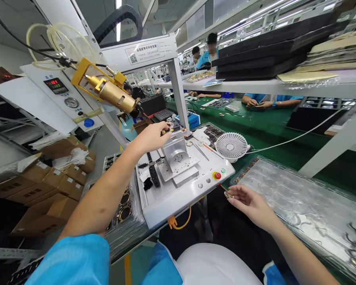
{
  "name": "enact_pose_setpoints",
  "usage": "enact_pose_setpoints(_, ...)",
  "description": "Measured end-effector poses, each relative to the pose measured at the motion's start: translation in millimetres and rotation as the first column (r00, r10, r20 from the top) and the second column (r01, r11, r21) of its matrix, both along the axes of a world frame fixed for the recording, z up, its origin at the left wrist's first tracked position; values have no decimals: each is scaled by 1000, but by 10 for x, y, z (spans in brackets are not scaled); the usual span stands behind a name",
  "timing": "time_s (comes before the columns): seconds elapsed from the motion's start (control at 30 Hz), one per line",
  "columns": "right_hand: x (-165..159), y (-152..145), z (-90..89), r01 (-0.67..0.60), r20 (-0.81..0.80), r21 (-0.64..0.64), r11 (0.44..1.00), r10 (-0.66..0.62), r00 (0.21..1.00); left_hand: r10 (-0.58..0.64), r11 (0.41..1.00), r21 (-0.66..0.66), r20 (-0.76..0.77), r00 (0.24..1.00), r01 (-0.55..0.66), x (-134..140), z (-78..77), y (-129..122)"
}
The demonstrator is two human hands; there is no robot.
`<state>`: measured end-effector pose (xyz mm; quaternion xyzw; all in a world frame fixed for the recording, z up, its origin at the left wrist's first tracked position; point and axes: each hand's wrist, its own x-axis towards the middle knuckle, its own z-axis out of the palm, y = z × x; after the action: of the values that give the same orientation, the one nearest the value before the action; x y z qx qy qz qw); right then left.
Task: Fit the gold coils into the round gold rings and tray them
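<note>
My left hand reaches to the top of a silver metal fixture on the white benchtop machine. Its fingers are pinched at a small dark and gold piece on the fixture, mostly hidden by the hand. Above it hangs the machine's gold cylindrical head, tilted, its dark tip apart from the hand. My right hand is off the machine's front right corner, thumb and fingers closed on a small round metallic part, too small to name exactly. Beside the fixture lie tweezers and a small ring.
A white fan stands right of the machine, near a red emergency button. Clear plastic trays cover the right bench; a tray with gold rings lies left. Cardboard boxes are stacked at left. Co-workers sit across the green bench.
</note>
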<state>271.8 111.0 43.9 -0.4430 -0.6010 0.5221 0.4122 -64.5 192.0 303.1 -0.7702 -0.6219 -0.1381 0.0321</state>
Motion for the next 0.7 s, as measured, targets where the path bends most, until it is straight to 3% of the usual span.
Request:
enact_pose_setpoints(0.1, -8, 223, -152, 50, 63, 2, 999, -50, 997, -69, 998, 5, -9, 998, 69, -54, -92, -55)
enact_pose_setpoints(0.23, -124, 512, -248, 28, 371, 35, 999, -40, 928, -127, 991, -28, 39, 991, 128, -151, -121, -106)
enact_pose_setpoints(0.33, -227, 584, -289, -32, 582, 62, 998, -10, 813, -162, 987, 40, 111, 981, 158, -234, -178, -398)
enact_pose_setpoints(0.4, -264, 568, -327, -70, 649, 73, 995, 6, 761, -219, 973, 106, 146, 965, 205, -294, -326, -746)
enact_pose_setpoints(0.47, -275, 534, -369, -85, 682, 97, 992, -4, 731, -297, 954, 93, 204, 933, 284, -348, -601, -1144)
enact_pose_setpoints(0.53, -275, 502, -410, -73, 710, 131, 989, -42, 703, -351, 933, 44, 319, 880, 356, -363, -993, -1507)
enact_pose_setpoints(0.63, -292, 480, -474, -50, 734, 159, 986, -84, 674, -278, 937, -25, 548, 789, 348, -245, -1667, -1865)
enact_pose_setpoints(0.7, -314, 485, -516, -40, 701, 177, 983, -97, 707, -155, 951, -102, 659, 736, 292, -80, -2049, -1970)
